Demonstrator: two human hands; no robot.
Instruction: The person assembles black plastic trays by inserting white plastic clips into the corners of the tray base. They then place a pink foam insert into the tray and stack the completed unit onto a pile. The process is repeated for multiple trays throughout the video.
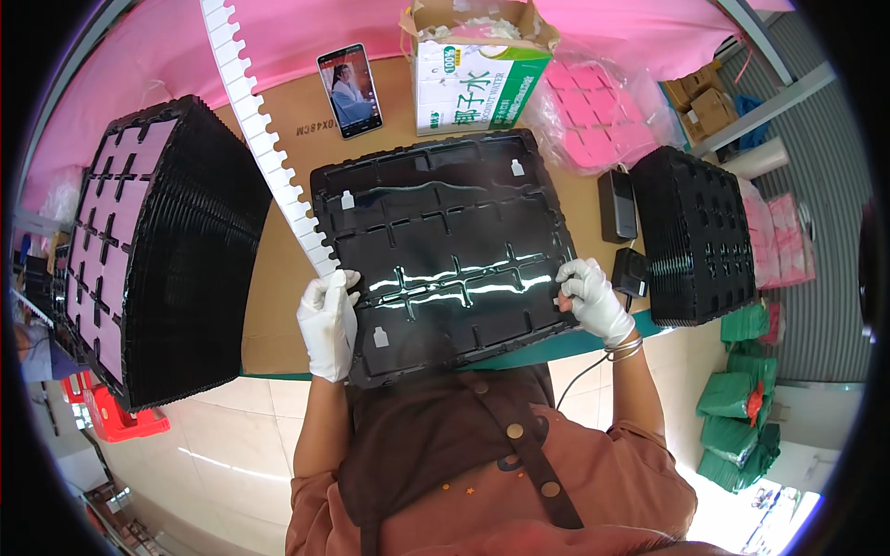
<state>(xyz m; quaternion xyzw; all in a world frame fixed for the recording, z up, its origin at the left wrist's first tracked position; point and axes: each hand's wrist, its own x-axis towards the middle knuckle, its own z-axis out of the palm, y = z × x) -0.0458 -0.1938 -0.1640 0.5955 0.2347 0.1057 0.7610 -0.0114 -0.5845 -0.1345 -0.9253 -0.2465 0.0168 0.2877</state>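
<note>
A shiny black plastic tray, moulded with ridges into compartments, lies before me at the table's near edge. Small white bottle-shaped pieces show at several places on it. My left hand, in a white glove, is closed on the tray's left edge. Gloved as well, my right hand pinches the right edge, one bare fingertip showing. Beyond my left hand runs a long white strip with a notched edge; its lower end meets the tray's left side.
Tall stacks of black trays stand at left and right. Behind the tray are a phone, an opened carton and pink trays in clear plastic. A power bank and black adapter lie at right.
</note>
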